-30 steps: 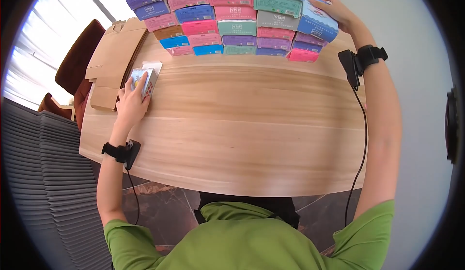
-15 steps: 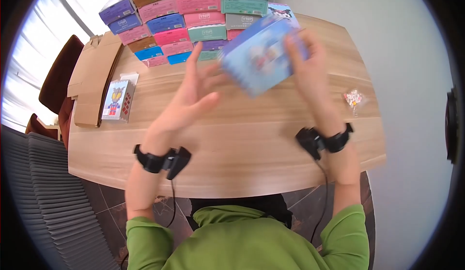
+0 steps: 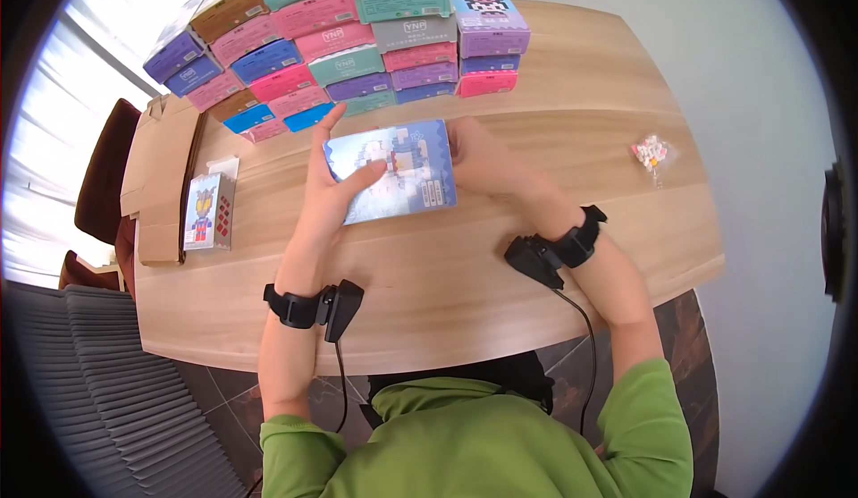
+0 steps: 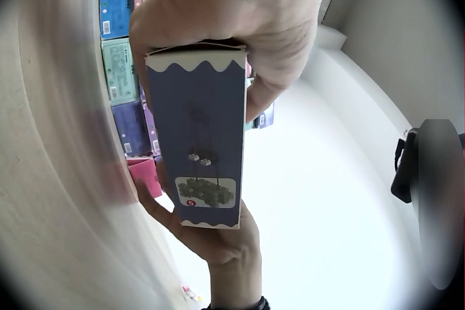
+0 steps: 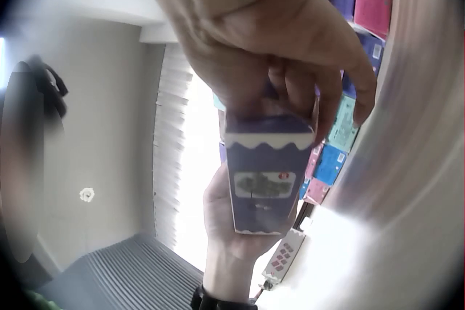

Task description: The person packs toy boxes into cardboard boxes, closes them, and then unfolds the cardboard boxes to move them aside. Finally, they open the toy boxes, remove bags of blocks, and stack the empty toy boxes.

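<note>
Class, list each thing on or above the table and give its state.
Blue box: held up, open or closed unclear
Left hand: gripping the blue box
Right hand: fingers curled at its right end
Stacked boxes: piled in layers
Brown cardboard: folded flat
Figure box: resting picture side up
Small pieces: in clear bag

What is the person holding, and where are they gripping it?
A blue box, by opposite ends: the left hand grips one, thumb on the picture side; the right hand holds the other.

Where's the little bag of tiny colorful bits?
In the head view, the little bag lies on the right side of the table, near its edge, to the right of the right hand.
</note>
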`<action>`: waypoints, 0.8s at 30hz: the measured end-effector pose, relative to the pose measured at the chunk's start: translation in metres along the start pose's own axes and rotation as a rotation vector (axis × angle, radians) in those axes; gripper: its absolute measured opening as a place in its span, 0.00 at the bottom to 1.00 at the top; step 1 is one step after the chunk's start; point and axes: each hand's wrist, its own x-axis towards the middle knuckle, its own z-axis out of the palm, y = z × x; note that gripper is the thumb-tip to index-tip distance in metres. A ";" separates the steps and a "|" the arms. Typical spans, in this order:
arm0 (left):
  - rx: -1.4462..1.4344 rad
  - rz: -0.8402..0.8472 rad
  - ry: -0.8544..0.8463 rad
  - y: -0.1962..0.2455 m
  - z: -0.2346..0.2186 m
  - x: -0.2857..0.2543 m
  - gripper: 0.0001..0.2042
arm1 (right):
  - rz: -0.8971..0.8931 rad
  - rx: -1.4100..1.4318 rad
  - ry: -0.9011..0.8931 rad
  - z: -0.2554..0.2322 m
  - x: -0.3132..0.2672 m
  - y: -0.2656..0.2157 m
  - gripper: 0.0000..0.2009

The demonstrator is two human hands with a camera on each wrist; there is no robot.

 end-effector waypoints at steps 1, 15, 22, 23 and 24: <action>0.060 0.004 -0.042 0.001 0.000 -0.001 0.31 | -0.004 0.037 0.028 0.002 0.000 0.004 0.15; 0.085 0.063 0.435 0.046 -0.105 -0.028 0.23 | 0.011 -0.150 0.463 -0.124 -0.096 -0.032 0.13; 0.106 0.134 0.794 0.051 -0.230 -0.059 0.18 | 0.308 -0.566 0.579 -0.222 -0.173 -0.041 0.09; 0.158 0.097 0.823 0.050 -0.237 -0.063 0.18 | 0.339 -0.614 0.532 -0.227 -0.175 -0.045 0.09; 0.237 0.082 0.816 0.048 -0.237 -0.066 0.21 | 0.371 -0.664 0.488 -0.224 -0.174 -0.051 0.09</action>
